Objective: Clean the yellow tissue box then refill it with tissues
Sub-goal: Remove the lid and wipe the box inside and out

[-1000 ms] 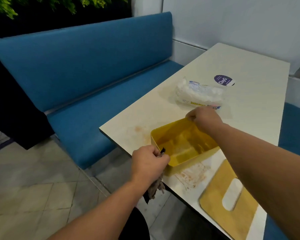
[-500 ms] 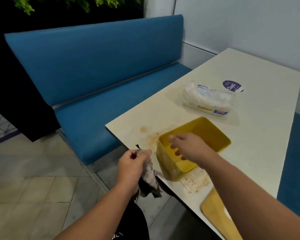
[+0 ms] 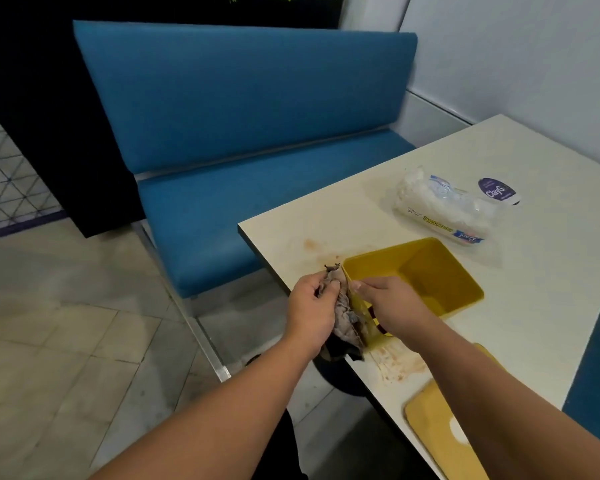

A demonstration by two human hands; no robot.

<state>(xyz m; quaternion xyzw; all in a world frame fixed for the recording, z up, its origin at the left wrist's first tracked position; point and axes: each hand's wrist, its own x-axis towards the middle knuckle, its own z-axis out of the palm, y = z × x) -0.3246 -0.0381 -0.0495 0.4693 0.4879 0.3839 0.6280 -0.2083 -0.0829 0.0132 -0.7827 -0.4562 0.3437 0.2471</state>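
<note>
The yellow tissue box (image 3: pixel 426 271) stands open-topped on the cream bench (image 3: pixel 534 271), at the bench's near corner, with nothing visible inside it. Its lid is off. The right hand (image 3: pixel 392 306) reaches across the box's near end; its fingers curl over the rim of the near wall and grip it, the thumb on the outer side. Just left of the box, past the bench edge, the left hand (image 3: pixel 312 306) is closed around a crumpled grey cloth (image 3: pixel 343 320). The cloth is bunched between the thumb and fingers, one tip poking up beside the box's corner and the rest hanging below the hand. The cloth lies against the box's outer near wall, between the two hands.

On the near side of the box, brownish smears (image 3: pixel 395 365) streak the bench surface, and fainter orange stains (image 3: pixel 312 244) mark it on the box's far left. Nearer the person than the box, a flat yellow lid (image 3: pixel 430 424) with a pale oval slot lies on the bench, partly hidden by the right forearm. Beyond the box, a clear plastic pack of white tissues (image 3: pixel 444 209) lies on its side, and just behind that a round purple sticker (image 3: pixel 497 191) sits on the bench top.

Left of the box and beyond the bench edge stands a blue padded seat (image 3: pixel 257 133) on a tiled floor (image 3: pixel 66 323).
</note>
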